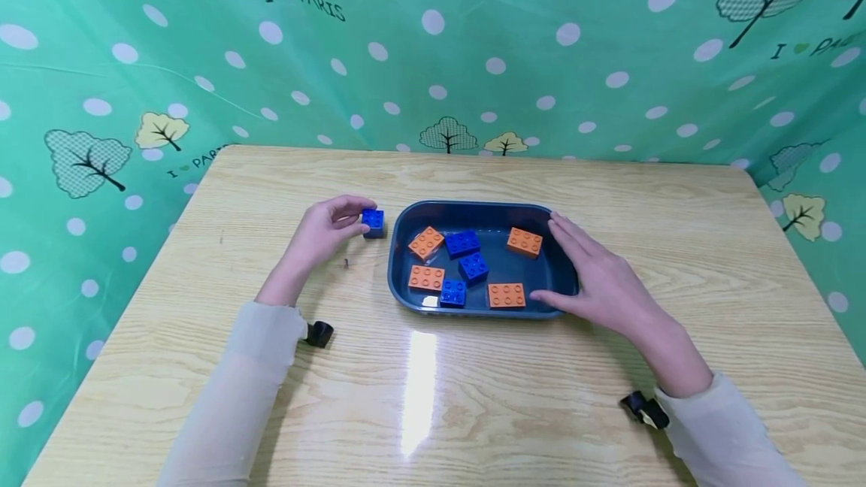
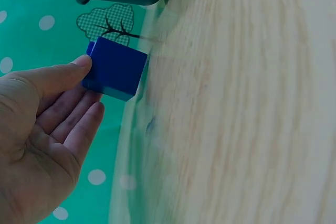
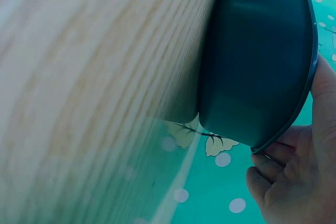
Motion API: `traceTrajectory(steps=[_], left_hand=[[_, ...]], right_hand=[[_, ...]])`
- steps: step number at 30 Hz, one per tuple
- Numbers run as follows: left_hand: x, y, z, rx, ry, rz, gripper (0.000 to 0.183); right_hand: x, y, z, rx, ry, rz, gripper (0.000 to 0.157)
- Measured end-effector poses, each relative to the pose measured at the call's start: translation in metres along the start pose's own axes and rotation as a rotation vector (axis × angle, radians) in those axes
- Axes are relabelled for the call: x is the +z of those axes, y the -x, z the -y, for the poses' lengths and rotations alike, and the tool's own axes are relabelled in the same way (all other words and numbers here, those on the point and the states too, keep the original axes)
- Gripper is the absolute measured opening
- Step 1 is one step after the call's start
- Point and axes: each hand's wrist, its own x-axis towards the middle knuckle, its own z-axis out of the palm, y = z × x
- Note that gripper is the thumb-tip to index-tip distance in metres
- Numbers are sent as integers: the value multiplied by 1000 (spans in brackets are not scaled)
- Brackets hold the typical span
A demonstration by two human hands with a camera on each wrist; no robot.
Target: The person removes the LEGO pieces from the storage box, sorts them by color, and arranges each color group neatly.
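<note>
Thumb and fingertips of my left hand (image 1: 328, 228) pinch a small blue toy building brick (image 1: 373, 224), just left of a dark blue plastic tub (image 1: 483, 313). The left wrist view shows the brick's (image 2: 116, 69) smooth side, its studs facing the thumb. Whether it touches the table I cannot tell. My right hand (image 1: 602, 280) holds the tub's right end, thumb over the near rim and fingers at the far corner. In the right wrist view, fingers curl against the tub's rim (image 3: 312, 72). Several orange bricks (image 1: 506, 295) and three blue bricks (image 1: 473, 268) lie inside the tub.
The tub stands on a light wood table (image 1: 352, 412) with a bright glare patch in front of it. Behind the table hangs a green dotted cloth (image 1: 467, 28). A black wrist camera (image 1: 319, 334) sits at the left cuff, another black wrist camera (image 1: 643, 409) at the right.
</note>
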Motion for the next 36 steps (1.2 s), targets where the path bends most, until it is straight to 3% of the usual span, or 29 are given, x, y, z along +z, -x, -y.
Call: traceTrajectory(steps=[7, 14, 25, 36], left_hand=[[0, 1, 3, 6, -26, 7, 38], [0, 1, -1, 60, -33, -51, 42], [3, 7, -22, 154, 25, -139, 40], [11, 14, -52, 232, 82, -116, 40]], right_hand=[[0, 0, 0, -5, 0, -4, 107], [0, -1, 0, 3, -1, 1, 107], [1, -1, 0, 6, -2, 1, 107], [0, 0, 0, -3, -8, 1, 107]])
